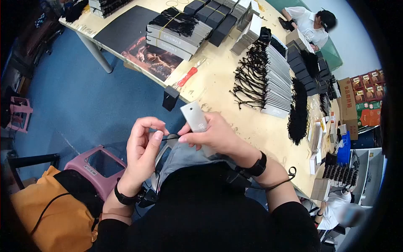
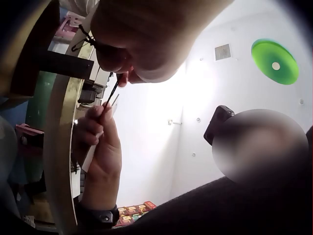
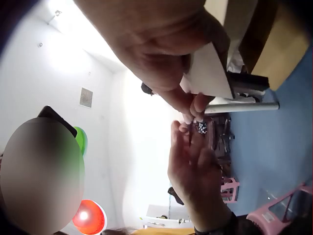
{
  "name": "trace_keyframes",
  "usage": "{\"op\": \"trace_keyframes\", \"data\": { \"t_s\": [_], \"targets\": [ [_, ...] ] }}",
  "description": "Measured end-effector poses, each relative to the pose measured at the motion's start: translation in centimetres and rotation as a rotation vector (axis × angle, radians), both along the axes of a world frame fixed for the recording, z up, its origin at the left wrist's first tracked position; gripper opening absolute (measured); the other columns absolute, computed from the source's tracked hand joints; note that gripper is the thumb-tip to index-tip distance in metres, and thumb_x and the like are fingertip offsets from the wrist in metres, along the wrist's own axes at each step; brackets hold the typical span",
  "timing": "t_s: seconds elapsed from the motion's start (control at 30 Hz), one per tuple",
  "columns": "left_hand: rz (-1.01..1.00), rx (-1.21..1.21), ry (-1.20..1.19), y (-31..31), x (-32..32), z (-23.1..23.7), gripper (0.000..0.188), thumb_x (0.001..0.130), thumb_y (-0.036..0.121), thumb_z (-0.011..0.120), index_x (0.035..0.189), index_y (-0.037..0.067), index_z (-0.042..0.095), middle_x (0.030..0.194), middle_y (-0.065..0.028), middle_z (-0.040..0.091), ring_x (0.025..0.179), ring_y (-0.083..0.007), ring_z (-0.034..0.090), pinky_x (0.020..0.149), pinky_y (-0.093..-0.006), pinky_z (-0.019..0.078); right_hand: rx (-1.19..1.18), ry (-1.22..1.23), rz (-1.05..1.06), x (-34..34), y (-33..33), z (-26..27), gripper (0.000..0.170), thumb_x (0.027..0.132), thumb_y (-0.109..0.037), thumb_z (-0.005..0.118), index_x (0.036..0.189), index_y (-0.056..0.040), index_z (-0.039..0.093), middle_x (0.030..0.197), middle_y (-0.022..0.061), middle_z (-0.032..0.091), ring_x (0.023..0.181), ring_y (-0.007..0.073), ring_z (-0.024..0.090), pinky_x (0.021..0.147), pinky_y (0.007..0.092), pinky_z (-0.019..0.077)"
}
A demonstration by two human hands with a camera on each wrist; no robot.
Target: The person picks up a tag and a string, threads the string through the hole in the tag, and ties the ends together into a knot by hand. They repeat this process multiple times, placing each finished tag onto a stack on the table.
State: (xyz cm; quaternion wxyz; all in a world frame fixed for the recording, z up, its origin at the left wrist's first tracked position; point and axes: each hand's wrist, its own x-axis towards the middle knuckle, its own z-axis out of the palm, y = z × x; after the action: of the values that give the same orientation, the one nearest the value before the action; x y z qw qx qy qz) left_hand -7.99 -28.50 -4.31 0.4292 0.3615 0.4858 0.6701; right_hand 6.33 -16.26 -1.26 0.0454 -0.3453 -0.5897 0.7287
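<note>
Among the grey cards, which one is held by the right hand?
The single card, tilted in the right hand, apart from others; the banded bundle and long row lie on the table.

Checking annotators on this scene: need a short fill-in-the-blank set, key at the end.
1. The gray tag is held in the person's ____ hand.
2. The thin cord running to the left hand is ____ in color.
3. The hand tool lying on the table has a ____ handle.
4. The floor is colored ____.

Missing words: right; black; red; blue.
</note>
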Motion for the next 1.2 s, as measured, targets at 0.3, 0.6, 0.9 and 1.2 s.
{"op": "trace_keyframes", "data": {
  "t_s": [0.3,0.6,0.9,1.2],
  "targets": [
    [-0.147,0.039,0.617,0.4,-0.7,-1.7,0.032,0.08,0.012,0.058,0.108,0.002,0.049,0.094,-0.0064,0.055,0.068,-0.0051,0.048,0.059,-0.0181,0.038,0.404,-0.011,0.004,0.1,0.0,0.6,0.017,0.072,-0.01,0.068,0.083,0.0012,0.06,0.068,0.0067,0.062,0.059,0.01,0.058,0.05,0.0247,0.0461],
    [-0.011,-0.159,-0.049,2.2,-1.1,-4.5,0.008,0.085,0.01,0.056,0.085,0.002,0.056,0.068,0.0086,0.046,0.057,0.0016,0.036,0.051,-0.0132,0.0283,0.481,-0.026,-0.121,-1.9,0.2,-0.9,0.024,0.075,-0.017,0.066,0.084,0.0023,0.056,0.068,0.008,0.06,0.056,0.0117,0.059,0.05,0.0234,0.0464],
    [0.238,-0.079,-0.017,4.5,-2.7,-4.0,0.01,0.084,0.017,0.057,0.085,0.007,0.058,0.063,0.0094,0.045,0.048,0.001,0.028,0.043,-0.0164,0.0183,-0.028,0.22,-0.18,-2.2,-1.7,-4.5,0.021,0.088,-0.015,0.046,0.102,0.0008,0.049,0.084,0.0079,0.058,0.071,0.0105,0.056,0.064,0.0237,0.0465],
    [0.228,-0.083,-0.127,3.6,-2.6,-4.5,0.008,0.083,0.007,0.058,0.087,0.001,0.058,0.08,-0.0011,0.06,0.07,-0.0027,0.05,0.062,-0.0151,0.038,0.332,0.13,-0.398,-6.1,-2.1,-9.3,0.027,0.09,-0.021,0.046,0.093,0.0037,0.057,0.073,0.0102,0.06,0.067,0.0125,0.055,0.061,0.0259,0.044]
  ]
}}
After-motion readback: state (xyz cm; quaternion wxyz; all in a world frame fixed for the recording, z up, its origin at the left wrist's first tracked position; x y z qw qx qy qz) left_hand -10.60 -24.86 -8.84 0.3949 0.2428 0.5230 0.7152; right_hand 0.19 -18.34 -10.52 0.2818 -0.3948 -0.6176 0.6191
